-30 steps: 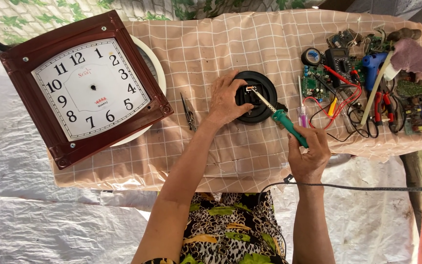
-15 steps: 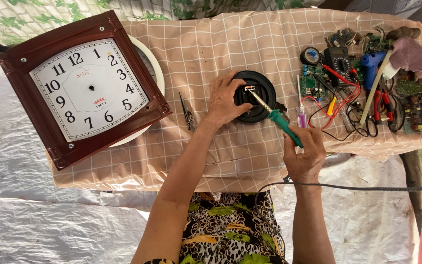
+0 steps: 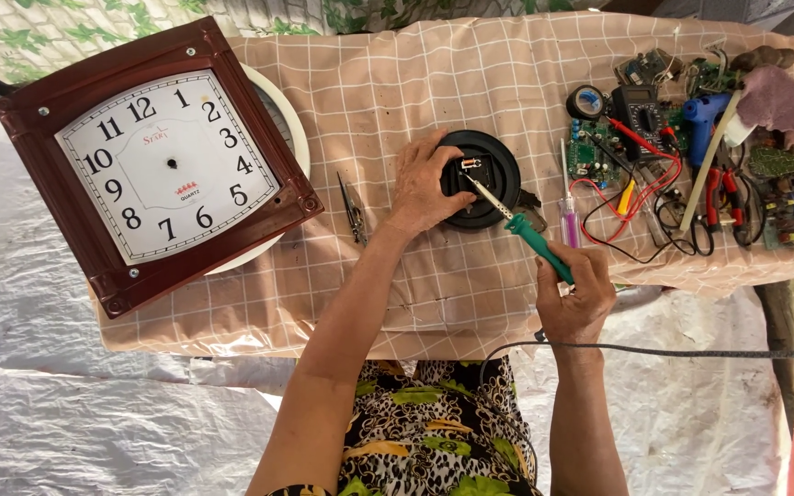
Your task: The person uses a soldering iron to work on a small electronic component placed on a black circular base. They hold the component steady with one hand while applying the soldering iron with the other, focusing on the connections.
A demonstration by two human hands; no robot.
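Head view: I see the left hand (image 3: 423, 188) resting on the round black part (image 3: 482, 177), fingers curled over its left edge. Right hand (image 3: 576, 298) grips the green-handled soldering iron (image 3: 527, 231); its tip sits on the small component at the part's centre. Tweezers (image 3: 353, 208) lie left of the hand on the checked cloth (image 3: 470, 73). Handless square wall clock (image 3: 158, 165) far left; tool clutter (image 3: 691, 165) to the right.

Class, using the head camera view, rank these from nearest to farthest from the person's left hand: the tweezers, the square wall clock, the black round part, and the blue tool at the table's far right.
From the left hand:
1. Black round part, touching the hand, just to its right.
2. Tweezers, lying on the cloth, to its left.
3. Square wall clock, further left.
4. Blue tool, in the clutter far right.
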